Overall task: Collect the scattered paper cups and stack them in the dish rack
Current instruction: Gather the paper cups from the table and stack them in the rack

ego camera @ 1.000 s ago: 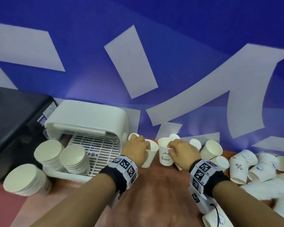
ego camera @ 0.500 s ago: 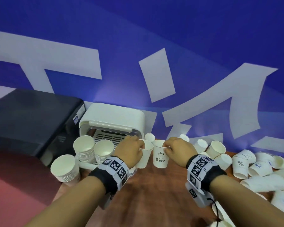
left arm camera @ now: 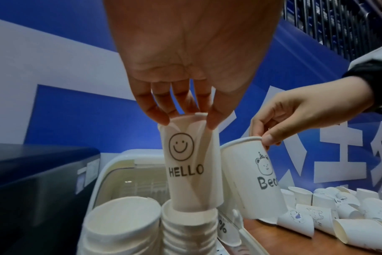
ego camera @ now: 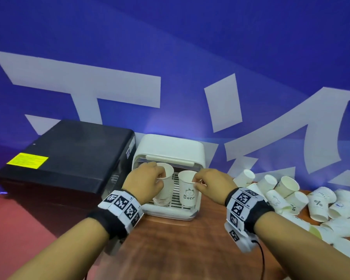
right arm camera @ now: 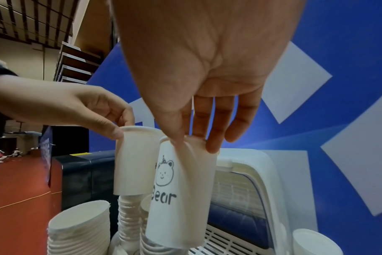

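Observation:
The white dish rack (ego camera: pixel 170 146) stands against the blue wall. My left hand (ego camera: pixel 160 177) pinches the rim of the HELLO cup (left arm camera: pixel 189 163), whose bottom sits in the top of a cup stack (left arm camera: pixel 190 224) in the rack. To its right, my right hand (ego camera: pixel 195 182) pinches the rim of the Bear cup (ego camera: pixel 187 191) and holds it upright over the rack's grid. In the right wrist view the Bear cup (right arm camera: pixel 179 198) has its bottom at the mouth of another stack. A third stack (left arm camera: pixel 122 226) stands to the left.
A black box (ego camera: pixel 65 158) with a yellow label stands just left of the rack. Several loose paper cups (ego camera: pixel 291 195) lie scattered on the brown table (ego camera: pixel 180 249) to the right. A blue wall with white shapes rises right behind the rack.
Both hands have carried their cups left from the table to over the rack. The HELLO cup has gone down into a stack, and the view has swung left.

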